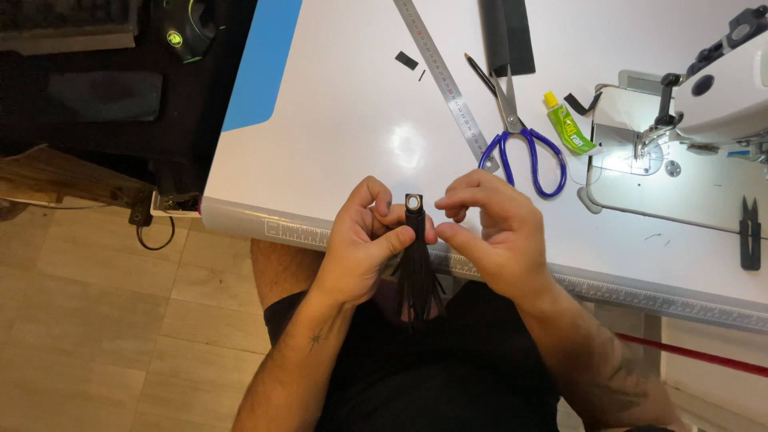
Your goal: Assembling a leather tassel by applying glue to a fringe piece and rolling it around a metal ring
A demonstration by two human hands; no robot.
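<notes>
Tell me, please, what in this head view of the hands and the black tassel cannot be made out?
- Black tassel: its upper part is covered by the left hand; the strands blend into the dark shorts.
- Right hand: whether its fingertips touch the tassel cannot be told.
- Sewing machine: cut off by the right edge.
- Metal ruler: marks too small to read.
</notes>
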